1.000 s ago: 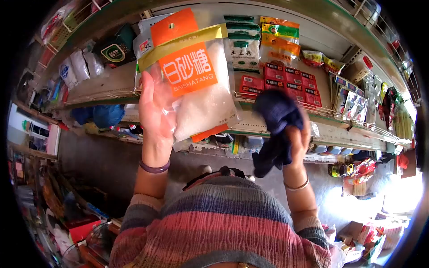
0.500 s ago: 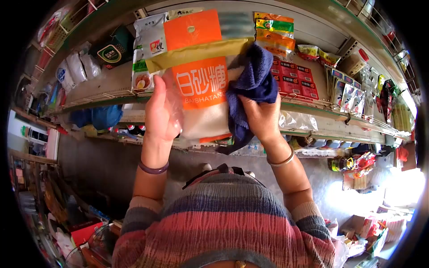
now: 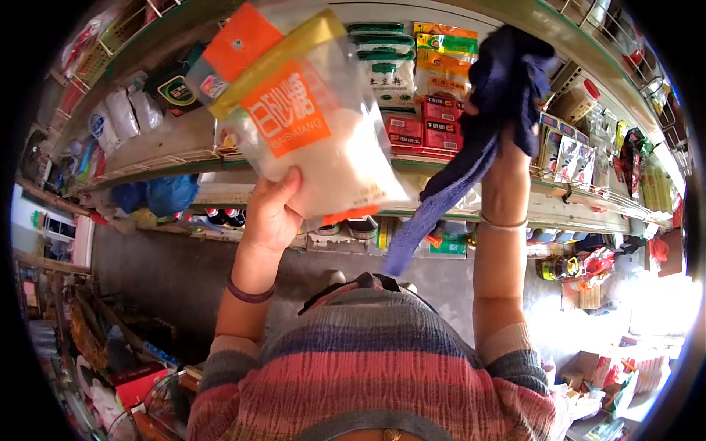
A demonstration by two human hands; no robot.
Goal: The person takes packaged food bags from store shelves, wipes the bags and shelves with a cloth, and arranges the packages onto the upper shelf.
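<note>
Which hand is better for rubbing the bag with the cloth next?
The right, I think. The right hand already grips the blue cloth, while the left hand is busy holding the bag by its lower part, with its front uncovered.

Single head view, close, facing forward and down.

Wire-edged shelf (image 3: 175, 141), small red packets (image 3: 443, 137), green-topped bags (image 3: 387, 82), orange packets (image 3: 443, 71), red-lidded jar (image 3: 576, 103), white bags (image 3: 121, 117)
</note>
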